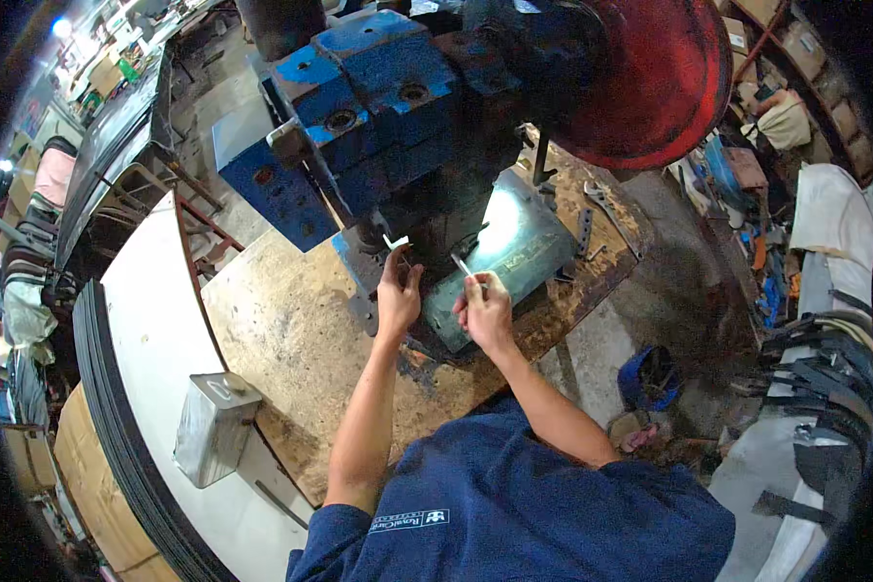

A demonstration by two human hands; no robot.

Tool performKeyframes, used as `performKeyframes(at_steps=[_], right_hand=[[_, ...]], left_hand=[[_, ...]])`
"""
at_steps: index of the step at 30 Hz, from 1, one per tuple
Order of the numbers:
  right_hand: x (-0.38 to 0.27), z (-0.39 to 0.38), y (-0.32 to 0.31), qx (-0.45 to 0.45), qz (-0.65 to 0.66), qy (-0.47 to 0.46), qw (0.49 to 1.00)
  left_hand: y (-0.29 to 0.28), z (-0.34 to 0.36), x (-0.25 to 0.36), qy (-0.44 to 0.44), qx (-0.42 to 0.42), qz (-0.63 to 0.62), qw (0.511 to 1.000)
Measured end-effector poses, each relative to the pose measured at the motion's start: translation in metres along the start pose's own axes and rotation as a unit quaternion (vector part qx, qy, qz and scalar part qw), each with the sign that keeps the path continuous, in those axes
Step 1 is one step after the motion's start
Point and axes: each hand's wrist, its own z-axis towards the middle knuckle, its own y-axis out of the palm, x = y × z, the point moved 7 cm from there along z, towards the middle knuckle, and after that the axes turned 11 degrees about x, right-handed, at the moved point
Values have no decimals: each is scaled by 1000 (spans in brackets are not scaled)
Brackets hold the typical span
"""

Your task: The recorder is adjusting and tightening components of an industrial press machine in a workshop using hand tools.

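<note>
Head view: work appears under way at the near side of a blue press (383, 82).
The fingers of the left hand (399, 296) are pinched on a small white piece (396, 242) by the press's lower part; those of the right hand (487, 312) are closed around a slim rod (460, 262) over a grey-green plate (533, 274) on the worktop (286, 310). Both items are in hand, not set down; how much is finished or left cannot be told.

Grey floor (597, 373), bright distant lamps (62, 27)
</note>
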Motion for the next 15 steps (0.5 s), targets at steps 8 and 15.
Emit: performKeyframes(at_steps=[8,15], right_hand=[[18,-3,19,-208,377,431,793],[-10,14,3,-50,-178,-55,981]], left_hand=[[-3,2,5,40,-4,3,999],[-5,1,11,33,0,-17,999]])
